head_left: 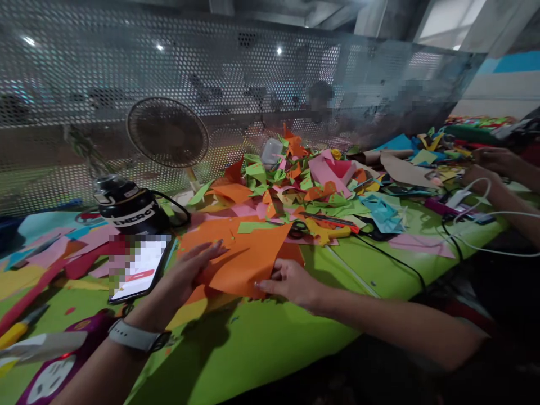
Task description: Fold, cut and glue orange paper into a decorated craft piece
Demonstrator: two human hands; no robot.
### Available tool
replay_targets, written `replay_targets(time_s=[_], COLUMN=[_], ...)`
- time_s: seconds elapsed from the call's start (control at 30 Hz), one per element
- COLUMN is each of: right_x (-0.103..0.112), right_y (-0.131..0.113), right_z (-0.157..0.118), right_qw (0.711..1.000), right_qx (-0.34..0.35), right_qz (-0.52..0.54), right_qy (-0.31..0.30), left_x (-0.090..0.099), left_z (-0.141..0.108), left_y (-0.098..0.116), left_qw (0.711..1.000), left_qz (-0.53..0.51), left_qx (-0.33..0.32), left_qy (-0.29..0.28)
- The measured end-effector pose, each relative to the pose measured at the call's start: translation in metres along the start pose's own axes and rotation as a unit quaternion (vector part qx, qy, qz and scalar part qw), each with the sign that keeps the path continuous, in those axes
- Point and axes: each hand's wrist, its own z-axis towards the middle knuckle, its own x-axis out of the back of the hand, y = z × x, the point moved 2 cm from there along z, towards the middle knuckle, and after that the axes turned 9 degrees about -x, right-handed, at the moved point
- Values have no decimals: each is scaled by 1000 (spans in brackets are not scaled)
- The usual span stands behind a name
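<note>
An orange paper sheet [247, 259] lies over more orange paper near the table's front edge, its right side lifted a little. My right hand [289, 281] pinches the sheet's lower right edge between thumb and fingers. On the left, my left hand [192, 270] rests at the sheet's edge with its fingers stretched out flat. A watch with a pale strap [137, 336] is on my left wrist. Just left of that hand lies a phone [141, 267] with a lit screen.
Colored paper scraps [295, 180] are heaped behind the sheet. A black bottle [126, 205], a round fan [167, 132] and yellow scissors [324, 230] stand or lie around. Cables cross the right side, near another person's hands [485, 169]. A perforated screen [253, 73] runs behind.
</note>
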Motion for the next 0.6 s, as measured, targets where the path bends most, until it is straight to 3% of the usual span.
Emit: replay_targets(time_s=[0.17,0.27,0.3,0.37,0.4,0.43,0.5,0.53,0.6], right_x=[-3,10,21,55,76,99,143,162,191], right_y=[3,-15,-26,-57,-75,-92,-117,-124,-131], right_z=[-14,-27,-30,-31,-31,-29,-23,-19,-10], right_qw=[990,968,963,956,938,898,778,710,686], right_qx=[-42,-49,-39,10,56,91,63,16,-28], right_qz=[-70,-175,-215,-290,-340,-404,-562,-635,-664], right_qy=[-118,-171,-159,-42,48,147,274,304,298], left_x=[-6,-6,-4,3,6,8,14,16,17], left_z=[-3,-4,-5,-6,-7,-8,-8,-7,-2], left_y=[1,2,4,11,16,20,31,34,38], left_qw=[998,998,998,998,997,992,984,979,966], left_qz=[-54,-51,-48,-36,-27,-13,25,50,125], left_qx=[19,22,20,18,18,23,0,-7,-31], left_qy=[-14,-30,-28,-48,-66,-126,-175,-199,-225])
